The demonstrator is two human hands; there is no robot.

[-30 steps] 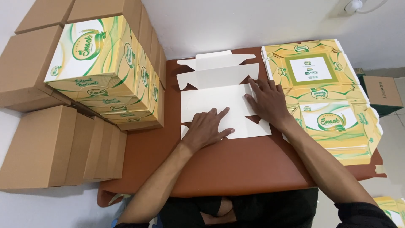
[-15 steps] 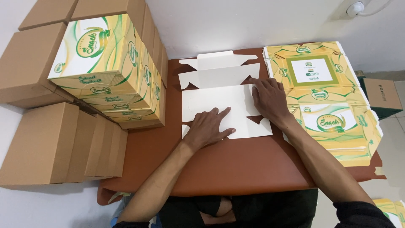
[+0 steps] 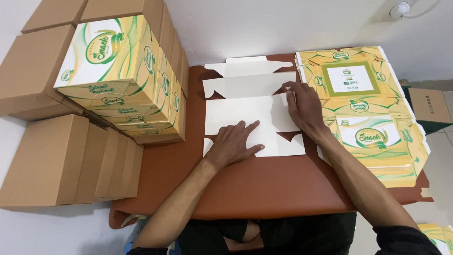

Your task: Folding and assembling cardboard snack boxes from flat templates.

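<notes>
A flat, unfolded white cardboard box blank [image 3: 245, 101] lies blank side up on the brown tabletop [image 3: 264, 184]. My left hand [image 3: 234, 143] presses palm down on its lower middle panel, fingers spread. My right hand [image 3: 304, 108] rests flat on the blank's right edge, fingertips at a fold line near the side flap. Neither hand grips anything.
A stack of flat yellow-and-green printed box blanks [image 3: 365, 113] lies to the right of the white blank. Assembled yellow-and-green boxes [image 3: 125, 75] are piled at the left, with plain brown cardboard boxes [image 3: 52, 156] around them. A white wall [image 3: 264, 23] is behind the table.
My right hand has slid slightly up along the blank's right edge. My left hand stays pressed on the panel. The view has shifted a little.
</notes>
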